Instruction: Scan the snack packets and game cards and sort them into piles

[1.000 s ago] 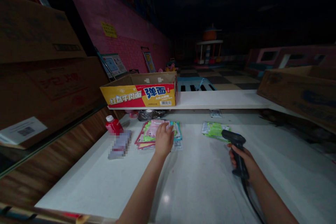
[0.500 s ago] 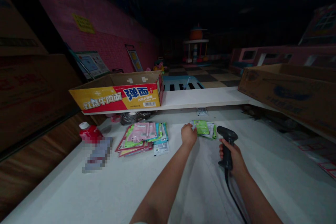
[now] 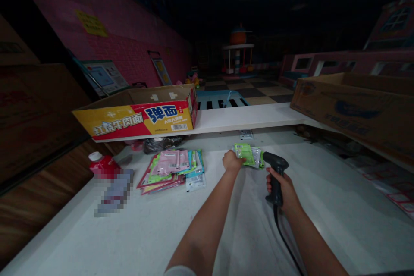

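My left hand [image 3: 232, 161] is closed in a pinch on a green packet [image 3: 244, 153], lifted a little from a small pile of green packets [image 3: 257, 158] on the white counter [image 3: 168, 224]. My right hand [image 3: 282, 188] is wrapped round the grip of a black barcode scanner [image 3: 275, 171], whose head points toward that pile and whose cable runs back along my arm. To the left, a fanned stack of pink, green and blue packets [image 3: 173, 167] lies flat on the counter.
A red bottle with a white cap [image 3: 102, 164] and a blurred flat item [image 3: 114, 191] sit at the counter's left. On the raised white shelf [image 3: 252, 116] stand a yellow-red noodle carton [image 3: 139, 112] and, at right, a brown cardboard box [image 3: 355, 108]. A dark bag [image 3: 160, 143] lies under the shelf.
My left hand left the fanned stack, crossed right to the green pile and pinched a green packet. My right hand kept the scanner, which drew closer to the pile.
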The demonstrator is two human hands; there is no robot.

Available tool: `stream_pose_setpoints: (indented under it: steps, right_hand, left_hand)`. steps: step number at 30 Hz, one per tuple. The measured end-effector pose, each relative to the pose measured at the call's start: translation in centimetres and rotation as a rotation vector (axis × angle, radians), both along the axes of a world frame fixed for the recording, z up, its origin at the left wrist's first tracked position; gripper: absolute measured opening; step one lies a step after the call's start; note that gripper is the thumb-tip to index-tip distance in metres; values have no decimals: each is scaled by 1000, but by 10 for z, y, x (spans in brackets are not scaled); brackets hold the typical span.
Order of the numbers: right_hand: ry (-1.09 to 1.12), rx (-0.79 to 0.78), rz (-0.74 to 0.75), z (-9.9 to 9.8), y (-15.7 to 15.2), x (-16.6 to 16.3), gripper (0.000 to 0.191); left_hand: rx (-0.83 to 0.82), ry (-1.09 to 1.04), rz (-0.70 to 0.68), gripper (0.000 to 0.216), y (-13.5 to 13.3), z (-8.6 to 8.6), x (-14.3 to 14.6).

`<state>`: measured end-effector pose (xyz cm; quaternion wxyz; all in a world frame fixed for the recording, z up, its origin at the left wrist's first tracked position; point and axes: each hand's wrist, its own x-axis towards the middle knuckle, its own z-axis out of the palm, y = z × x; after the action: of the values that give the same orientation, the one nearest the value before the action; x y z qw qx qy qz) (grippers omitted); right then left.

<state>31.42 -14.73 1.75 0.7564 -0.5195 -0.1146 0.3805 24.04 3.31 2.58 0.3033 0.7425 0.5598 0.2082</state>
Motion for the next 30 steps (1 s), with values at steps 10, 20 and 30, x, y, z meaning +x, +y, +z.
stream_pose_setpoints:
  steps: [10,20,30]
  right_hand:
    - [15,-12,-7,4,-2,-5,47]
    - [8,-28,1,-1,-3,-5,54]
    - [1,-52,4,2,-3,-8,53]
  left_hand:
    - [-229,-924,-203,42,-8,-30,-63]
    - [-280,-1100,-184,48,-19,-42,-82]
    - [-239,-1136,-39,41,-25,-31,-88]
